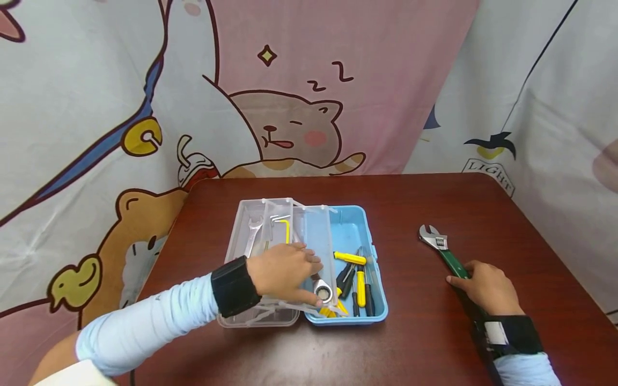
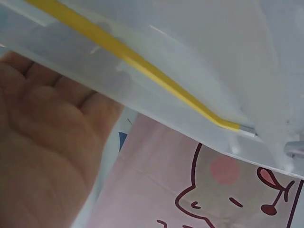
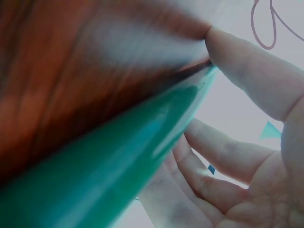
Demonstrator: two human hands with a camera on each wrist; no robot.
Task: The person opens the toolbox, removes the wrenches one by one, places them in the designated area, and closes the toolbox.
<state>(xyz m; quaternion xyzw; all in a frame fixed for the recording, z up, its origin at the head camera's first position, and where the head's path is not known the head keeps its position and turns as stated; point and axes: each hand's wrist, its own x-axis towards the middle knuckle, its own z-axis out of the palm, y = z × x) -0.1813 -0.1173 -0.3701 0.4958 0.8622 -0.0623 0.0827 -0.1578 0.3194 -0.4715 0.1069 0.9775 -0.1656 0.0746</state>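
Note:
My right hand grips the green handle of an adjustable wrench at the table's right side. Its silver jaws point away from me, and in the right wrist view thumb and fingers lie on either side of the green handle. My left hand lies palm down, fingers extended, over a translucent plastic tray that overlaps the blue toolbox. Beneath the clear plastic show an open-end wrench, a yellow hex key and a ring wrench end. The left wrist view has the yellow hex key close up.
Several screwdrivers with yellow or black handles lie in the toolbox's right part. A clear lid section extends left of the box. The brown table ends at a cartoon-printed cloth behind.

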